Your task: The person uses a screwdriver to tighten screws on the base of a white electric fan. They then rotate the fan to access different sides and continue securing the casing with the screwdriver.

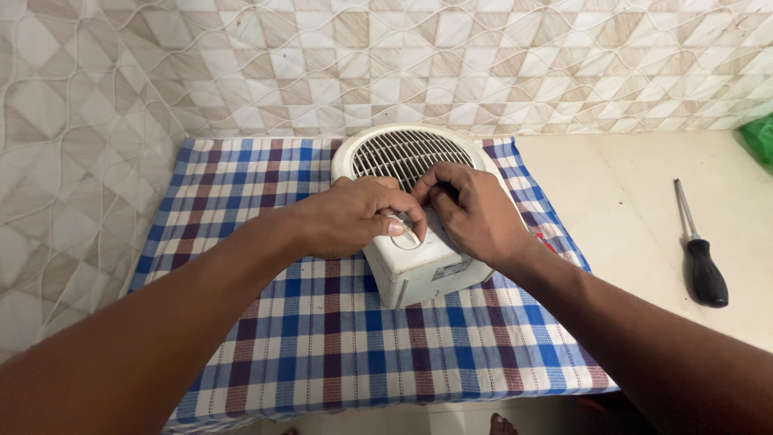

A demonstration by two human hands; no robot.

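both hands on white fan heater (419,242) lying on checked cloth (322,338); left hand (354,217) pinched round knob (405,235), right hand (475,213) fingertips curled against grille (403,157), grasping nothing; screwdriver (699,250) well apart on counter (644,201).

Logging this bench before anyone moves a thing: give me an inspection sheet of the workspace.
Surface: pale counter, with a blue, maroon and white checked cloth spread over its left part.
Job's things: white fan heater lying on the cloth, round grille facing up.
Clutter: screwdriver with a black handle on the bare counter to the right; a green thing at the right edge, too cropped to identify.
Hands: left hand and right hand both rest on the heater, fingers at a round knob on its top.
Cables: nothing seen.
Surroundings: tiled wall with a beige diamond pattern behind and to the left.
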